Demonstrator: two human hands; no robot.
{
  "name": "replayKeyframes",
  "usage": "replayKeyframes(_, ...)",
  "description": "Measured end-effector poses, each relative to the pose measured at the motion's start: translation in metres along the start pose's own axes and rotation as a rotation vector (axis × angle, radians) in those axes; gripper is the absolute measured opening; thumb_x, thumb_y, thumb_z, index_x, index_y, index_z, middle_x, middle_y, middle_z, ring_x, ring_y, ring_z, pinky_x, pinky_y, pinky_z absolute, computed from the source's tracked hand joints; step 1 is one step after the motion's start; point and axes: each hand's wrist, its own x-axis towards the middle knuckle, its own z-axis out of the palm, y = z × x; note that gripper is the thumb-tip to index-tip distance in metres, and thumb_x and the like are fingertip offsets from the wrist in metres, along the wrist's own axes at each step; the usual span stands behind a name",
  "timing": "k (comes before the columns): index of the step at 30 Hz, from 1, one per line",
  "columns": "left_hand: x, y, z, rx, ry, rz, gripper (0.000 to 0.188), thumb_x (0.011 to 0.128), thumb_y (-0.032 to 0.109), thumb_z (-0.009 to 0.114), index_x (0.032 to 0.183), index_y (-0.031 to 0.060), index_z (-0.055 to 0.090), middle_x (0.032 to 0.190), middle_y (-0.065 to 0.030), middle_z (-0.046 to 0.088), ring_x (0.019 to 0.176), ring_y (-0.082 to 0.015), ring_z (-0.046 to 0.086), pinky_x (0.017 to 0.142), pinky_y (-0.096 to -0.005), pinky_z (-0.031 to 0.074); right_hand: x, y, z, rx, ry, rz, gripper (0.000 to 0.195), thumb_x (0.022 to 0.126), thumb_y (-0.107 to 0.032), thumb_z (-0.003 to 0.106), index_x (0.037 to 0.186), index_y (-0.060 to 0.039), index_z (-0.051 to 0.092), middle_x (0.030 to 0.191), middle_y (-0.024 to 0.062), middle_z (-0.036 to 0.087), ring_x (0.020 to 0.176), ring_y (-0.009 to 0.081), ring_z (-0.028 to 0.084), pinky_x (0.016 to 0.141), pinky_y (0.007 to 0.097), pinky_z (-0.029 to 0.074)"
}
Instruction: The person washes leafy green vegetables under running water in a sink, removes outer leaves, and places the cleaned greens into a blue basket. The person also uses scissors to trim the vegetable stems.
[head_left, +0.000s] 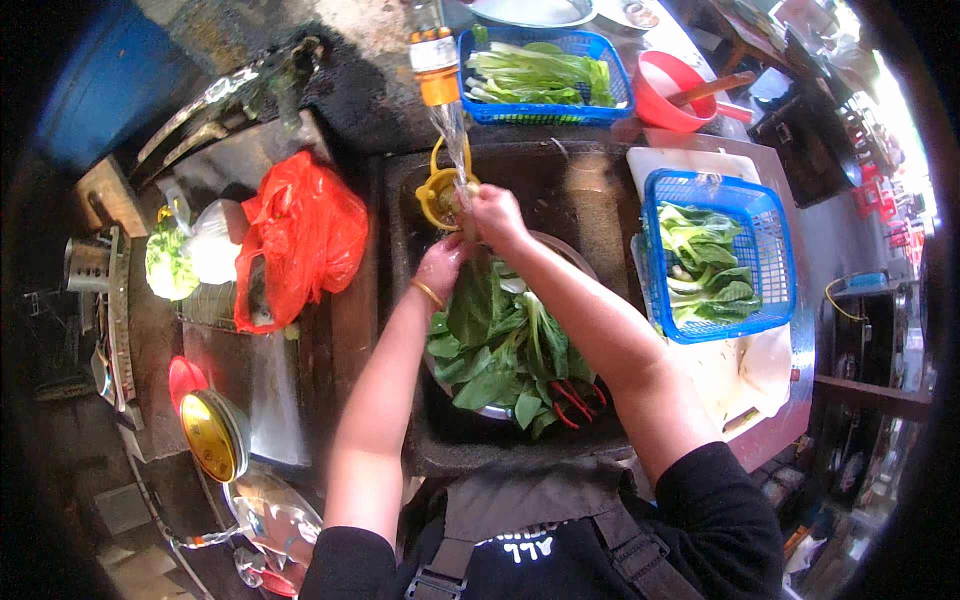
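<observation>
My right hand (496, 216) grips the pale stem end of a leafy green vegetable (474, 304) under a stream of running water (452, 142). My left hand (441, 262), with a gold-coloured bangle at the wrist, holds the same vegetable just below, leaves hanging down. Water falls from an orange-necked clear plastic fitting (436, 71) above the dark sink (525, 169). Beneath my hands, a heap of leafy greens (491, 379) fills a round metal basin (495, 412), with several red chillies (574, 405) at its edge. A small yellow plastic strainer (435, 199) sits behind my hands.
To the right, a blue plastic basket (780, 255) of greens rests on white cutting boards (761, 367). Another blue basket (547, 114) and a red bowl (660, 94) stand behind the sink. Left are a red plastic bag (315, 225) and a stack of bowls (210, 435).
</observation>
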Motion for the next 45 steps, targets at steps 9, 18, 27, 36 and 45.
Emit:
replayKeyframes(9,0.017,0.001,-0.011,-0.008,0.031,0.153,0.024,0.081,0.013,0.053,0.102,0.0005,0.053,0.094,-0.0001,0.056,0.083,-0.0084,0.049,0.074,-0.0212,0.040,0.000,-0.033,-0.022,-0.116,-0.167,-0.094,0.017,0.080,-0.017,0.054,0.078,-0.0006,0.058,0.070,0.0002,0.056,0.064,0.0074,0.048,0.057,0.0234,0.040)
replayKeyframes(18,0.000,-0.087,0.050,0.577,-0.070,-0.067,0.036,0.084,0.033,0.042,0.084,0.0018,0.060,0.066,-0.0091,0.060,0.060,-0.0186,0.056,0.060,-0.0299,0.045,-0.079,-0.185,-0.157,-0.790,0.276,-0.503,0.023,0.080,-0.024,0.054,0.084,-0.0015,0.057,0.059,0.0095,0.052,0.053,0.0128,0.047,0.054,0.0271,0.040)
replayKeyframes(27,0.000,-0.111,0.087,0.866,0.161,-0.167,0.028,0.070,0.025,0.054,0.089,0.0045,0.056,0.085,-0.0168,0.059,0.081,-0.0305,0.057,0.071,-0.0365,0.044,-0.111,-0.106,-0.300,-1.483,-0.276,-0.156,0.028,0.064,-0.020,0.068,0.086,-0.0051,0.062,0.073,0.0134,0.061,0.063,0.0234,0.058,0.062,0.0301,0.046)
replayKeyframes(36,0.033,-0.070,0.022,0.066,0.168,0.062,0.020,0.089,0.021,0.036,0.085,0.0054,0.048,0.069,-0.0002,0.045,0.059,-0.0105,0.048,0.050,-0.0233,0.041,-0.044,0.027,-0.082,-0.716,-0.200,-0.135,0.046,0.080,-0.032,0.054,0.112,0.0000,0.047,0.102,0.0160,0.056,0.090,0.0197,0.055,0.080,0.0280,0.042)
replayKeyframes(45,0.015,-0.069,0.003,0.289,0.016,-0.176,0.020,0.083,0.019,0.045,0.089,0.0031,0.054,0.075,0.0001,0.054,0.065,-0.0087,0.046,0.058,-0.0234,0.038,-0.013,0.120,-0.012,0.325,-0.041,0.322,0.026,0.082,-0.029,0.049,0.093,-0.0055,0.053,0.074,0.0017,0.056,0.066,0.0113,0.053,0.057,0.0235,0.044)
